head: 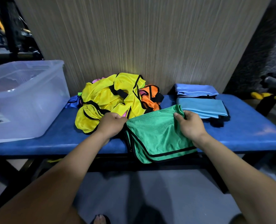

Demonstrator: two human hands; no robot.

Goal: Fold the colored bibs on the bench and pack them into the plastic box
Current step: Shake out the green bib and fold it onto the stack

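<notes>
A green bib (pixel 156 135) with black trim lies folded at the front edge of the blue bench (pixel 61 139), hanging a little over it. My left hand (pixel 112 124) pinches its upper left corner. My right hand (pixel 190 124) grips its upper right corner, thumb on top. Behind lies a loose heap of yellow bibs (pixel 109 97) with an orange bib (pixel 150 97) and bits of pink. Two folded light-blue bibs (pixel 202 107) are stacked at the right. The clear plastic box (pixel 25 101) stands open at the bench's left end.
A striped wall panel (pixel 142 38) rises directly behind the bench. Dark gym equipment with a yellow part (pixel 261 95) stands at the right. Grey floor and my foot (pixel 100 219) show below the bench.
</notes>
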